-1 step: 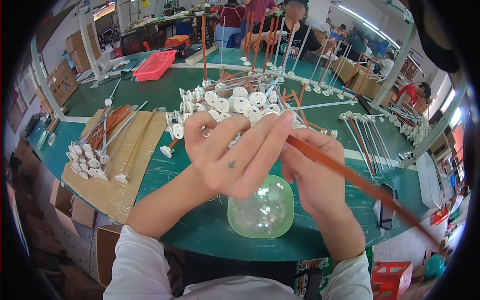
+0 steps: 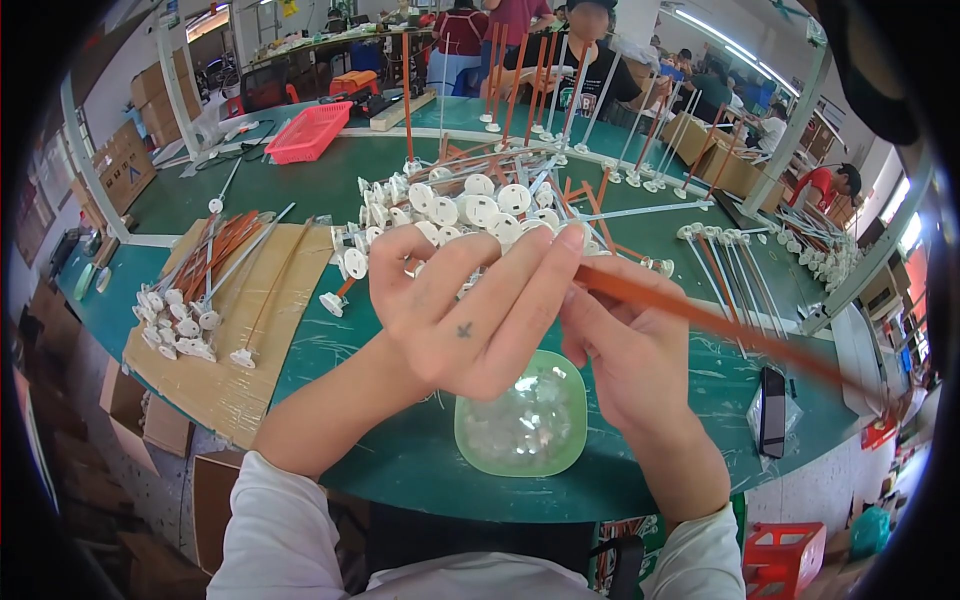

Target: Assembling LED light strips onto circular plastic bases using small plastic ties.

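Brown rod [image 2: 700, 316]: slants out to our right above the green table [image 2: 370, 470], its near end up at our fingertips, its far end blurred toward the rim of the view.
Right hand [image 2: 640, 345]: closed, thumb and fingers pinching the rod close to its near end.
Left hand [image 2: 460, 315]: fingers bent, fingertips meeting the rod's end; whether they grip it or some small part there, we cannot tell, since our own fingers hide it.
Green bowl [image 2: 579, 425]: on the table below our hands, with clear, shiny contents too blurred to name.
White-disc pile [image 2: 480, 210]: just beyond our hands, discs on rods lying in a heap.
Cardboard sheet [image 2: 215, 390]: to our left, bearing more disc-ended rods.
Phone [image 2: 772, 412]: on the table to our right.
Step in hand: we judge it to be close fingertip work on the rod's end.
Next move: to our mind it calls for a steady right pinch, the rod kept from twisting, and light left-hand pressure at the tip.
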The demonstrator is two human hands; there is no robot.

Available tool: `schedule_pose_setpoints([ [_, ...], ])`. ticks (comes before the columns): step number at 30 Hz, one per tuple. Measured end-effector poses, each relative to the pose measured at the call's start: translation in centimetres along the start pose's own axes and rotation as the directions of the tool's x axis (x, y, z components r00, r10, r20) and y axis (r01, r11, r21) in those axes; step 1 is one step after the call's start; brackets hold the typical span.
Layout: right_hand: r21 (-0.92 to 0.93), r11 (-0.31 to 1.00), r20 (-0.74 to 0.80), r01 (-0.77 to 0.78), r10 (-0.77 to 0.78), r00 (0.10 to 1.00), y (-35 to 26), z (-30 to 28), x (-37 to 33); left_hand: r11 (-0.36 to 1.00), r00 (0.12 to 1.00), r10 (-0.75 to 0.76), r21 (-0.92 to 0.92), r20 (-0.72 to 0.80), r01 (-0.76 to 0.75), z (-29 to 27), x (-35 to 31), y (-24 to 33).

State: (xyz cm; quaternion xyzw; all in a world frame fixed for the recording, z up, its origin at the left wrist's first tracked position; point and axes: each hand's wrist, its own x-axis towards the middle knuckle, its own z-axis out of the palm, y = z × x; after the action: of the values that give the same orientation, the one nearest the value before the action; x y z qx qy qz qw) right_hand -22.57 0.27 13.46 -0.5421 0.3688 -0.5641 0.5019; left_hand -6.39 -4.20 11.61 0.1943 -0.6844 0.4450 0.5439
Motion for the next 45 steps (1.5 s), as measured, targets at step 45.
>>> schedule_pose_setpoints([
  [45,-0.767,-0.17,0.535,0.618,-0.7,0.472,-2.7,-2.5,0.4,0.499,0.715,-0.292,-0.537,0.635,0.68,0.4,0.7,0.9],
])
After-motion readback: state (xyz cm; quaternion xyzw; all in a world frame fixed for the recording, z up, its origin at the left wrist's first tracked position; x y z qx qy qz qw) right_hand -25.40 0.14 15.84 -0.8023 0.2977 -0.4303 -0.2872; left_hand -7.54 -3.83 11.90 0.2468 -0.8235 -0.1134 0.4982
